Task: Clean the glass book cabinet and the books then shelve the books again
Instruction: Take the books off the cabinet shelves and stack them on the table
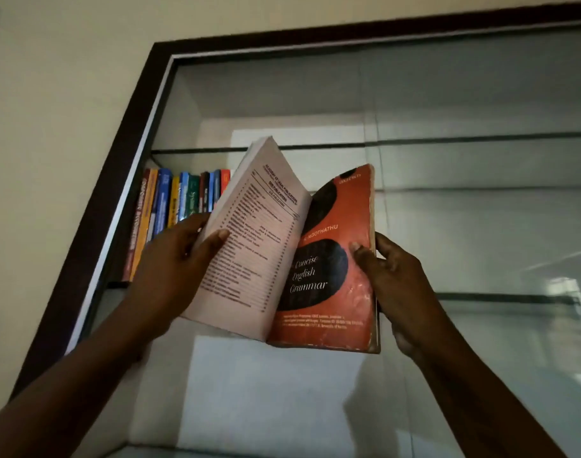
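The left hand point(180, 256) has its grip clasped on a white-covered law book point(249, 246). The right hand point(398, 285) pinches the orange Concise English Grammar point(335, 259) by its outer edge. Both books stand upright, meeting in a V, just right of the shelved row point(173, 206). The left hand is nearer that row.

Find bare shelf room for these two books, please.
Middle shelf: bare right of the orange book; behind it and the white book, hidden. Upper shelf: nothing visible. Crowded at left, where the row stands by the frame.
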Motion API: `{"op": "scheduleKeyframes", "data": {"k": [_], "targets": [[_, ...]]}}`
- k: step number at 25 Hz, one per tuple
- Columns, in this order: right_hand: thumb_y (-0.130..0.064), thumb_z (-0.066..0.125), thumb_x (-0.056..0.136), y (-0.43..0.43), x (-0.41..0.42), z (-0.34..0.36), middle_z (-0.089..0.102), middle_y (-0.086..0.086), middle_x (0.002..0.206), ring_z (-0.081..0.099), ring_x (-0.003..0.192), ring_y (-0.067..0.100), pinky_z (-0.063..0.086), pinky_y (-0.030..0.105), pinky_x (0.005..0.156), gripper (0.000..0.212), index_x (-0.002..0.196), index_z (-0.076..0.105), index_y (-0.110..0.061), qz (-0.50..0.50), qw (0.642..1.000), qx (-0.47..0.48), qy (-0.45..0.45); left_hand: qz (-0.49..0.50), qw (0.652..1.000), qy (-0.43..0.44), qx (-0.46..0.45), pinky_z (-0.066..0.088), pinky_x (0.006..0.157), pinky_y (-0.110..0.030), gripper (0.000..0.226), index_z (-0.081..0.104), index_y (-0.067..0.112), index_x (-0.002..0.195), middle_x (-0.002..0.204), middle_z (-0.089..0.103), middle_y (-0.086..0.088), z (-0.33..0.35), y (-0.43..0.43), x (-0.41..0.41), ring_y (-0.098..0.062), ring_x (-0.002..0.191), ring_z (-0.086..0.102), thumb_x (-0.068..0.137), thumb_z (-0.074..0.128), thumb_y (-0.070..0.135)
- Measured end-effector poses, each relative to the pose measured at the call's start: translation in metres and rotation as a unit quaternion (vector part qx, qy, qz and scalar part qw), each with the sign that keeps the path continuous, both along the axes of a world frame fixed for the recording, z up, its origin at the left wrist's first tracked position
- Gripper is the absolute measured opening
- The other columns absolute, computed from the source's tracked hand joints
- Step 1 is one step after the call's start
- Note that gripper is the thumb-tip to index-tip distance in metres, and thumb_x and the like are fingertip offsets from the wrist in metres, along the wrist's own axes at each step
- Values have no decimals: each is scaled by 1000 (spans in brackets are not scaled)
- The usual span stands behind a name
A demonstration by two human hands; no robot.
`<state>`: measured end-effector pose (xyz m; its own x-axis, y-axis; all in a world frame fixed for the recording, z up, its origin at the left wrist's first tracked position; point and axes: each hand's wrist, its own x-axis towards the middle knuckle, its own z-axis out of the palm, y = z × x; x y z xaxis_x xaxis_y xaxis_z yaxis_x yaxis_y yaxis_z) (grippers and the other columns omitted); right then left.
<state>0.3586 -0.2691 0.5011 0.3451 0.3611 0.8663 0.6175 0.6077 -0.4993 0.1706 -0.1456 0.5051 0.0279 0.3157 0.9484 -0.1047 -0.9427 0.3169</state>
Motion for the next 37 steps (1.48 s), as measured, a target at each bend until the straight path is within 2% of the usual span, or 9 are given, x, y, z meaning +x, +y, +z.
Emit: {"op": "scheduleKeyframes", "data": {"k": [5, 10, 13, 16, 19, 22, 26, 33, 37], "targets": [[-34, 57, 91, 52, -24, -82, 73, 0, 95, 71, 80, 20, 57, 43, 77, 19, 107, 64, -28, 61, 995, -81, 9, 145, 989, 33, -9, 42, 53, -5, 27, 62, 29, 110, 87, 66, 11, -88, 18, -50, 12, 69, 61, 87, 59, 43], [-29, 52, 94, 119, -82, -173, 71, 0, 98, 70, 81, 16, 57, 41, 78, 11, 99, 61, -34, 133, 968, -212, 19, 270, 955, 97, -79, 35, 52, -10, 48, 63, 16, 114, 86, 63, 5, -170, 32, -109, -6, 64, 57, 87, 45, 51], [-32, 51, 94, 160, -131, -226, 70, -1, 101, 69, 86, 16, 55, 43, 82, 15, 107, 60, -34, 166, 946, -279, 7, 327, 927, 135, -126, 31, 50, -6, 38, 60, 14, 118, 87, 59, 7, -213, 46, -158, 5, 64, 52, 92, 49, 39], [-31, 49, 95, 195, -184, -270, 68, 2, 107, 67, 91, 19, 54, 42, 85, 27, 121, 57, -28, 191, 920, -343, 9, 346, 905, 156, -190, 33, 55, -9, 28, 57, 10, 120, 89, 57, 5, -253, 60, -213, 3, 67, 54, 95, 48, 18], [-27, 49, 96, 231, -257, -308, 66, 3, 110, 65, 95, 21, 53, 39, 86, 30, 124, 56, -22, 217, 893, -394, 15, 386, 869, 168, -260, 36, 54, -12, 28, 56, 10, 120, 90, 59, 4, -296, 78, -287, 8, 67, 49, 95, 47, 18], [-24, 50, 95, 266, -330, -346, 68, 5, 101, 66, 85, 20, 55, 36, 77, 19, 111, 60, -22, 248, 871, -421, 61, 425, 827, 144, -338, 37, 51, -13, 28, 57, 10, 119, 94, 63, -1, -337, 93, -365, 2, 65, 51, 95, 49, 19], [-26, 52, 94, 308, -405, -398, 68, 7, 105, 65, 93, 26, 53, 46, 85, 21, 111, 61, -19, 241, 842, -474, 92, 475, 763, 157, -408, 34, 49, -13, 30, 55, 6, 121, 102, 64, -10, -381, 108, -449, -6, 70, 50, 96, 48, 19], [-21, 52, 94, 365, -486, -461, 60, 13, 120, 60, 105, 30, 50, 47, 92, 36, 129, 51, -13, 222, 770, -538, 260, 460, 696, 136, -534, 40, 54, -18, 37, 46, 12, 131, 112, 61, -13, -428, 157, -522, -15, 82, 56, 97, 45, 24], [-21, 50, 96, 447, -518, -492, 61, 6, 103, 60, 95, 28, 51, 42, 82, 28, 124, 47, -24, 262, 692, -492, 459, 467, 665, 136, -567, 47, 63, -24, 39, 43, 16, 134, 117, 59, -11, -442, 188, -538, -22, 95, 62, 97, 44, 24]]}}
